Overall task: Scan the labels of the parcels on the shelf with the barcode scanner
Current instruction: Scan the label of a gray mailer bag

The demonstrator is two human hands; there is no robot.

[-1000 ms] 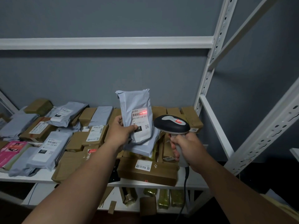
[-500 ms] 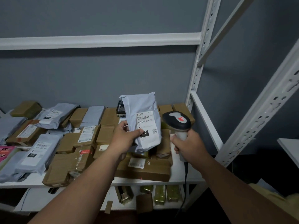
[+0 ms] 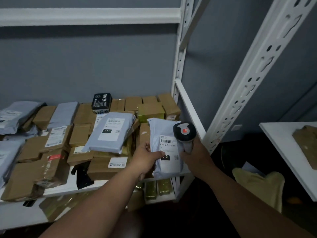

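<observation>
My left hand [image 3: 146, 156] grips a grey poly-bag parcel [image 3: 163, 133] by its left edge, thumb on the white barcode label [image 3: 169, 146]. The parcel is low, near the right front corner of the white shelf [image 3: 96, 183]. My right hand [image 3: 197, 156] holds the handle of the black-and-grey barcode scanner [image 3: 184, 130], whose head sits just right of the parcel's label. No red scan light shows on the label. Another grey mailer marked 231 [image 3: 109, 131] lies on top of the brown cardboard boxes.
Brown boxes [image 3: 42, 167] and grey mailers [image 3: 10, 114] cover the shelf, with a black packet [image 3: 101, 102] at the back. White slotted uprights [image 3: 253, 71] stand to the right. A white table [image 3: 289, 157] with a brown parcel is at far right; a yellow bag [image 3: 260, 186] sits below.
The held parcel has come down and to the right, from upright in front of me to near the shelf's front right corner. The red scan light on its label is gone. The view has swung right.
</observation>
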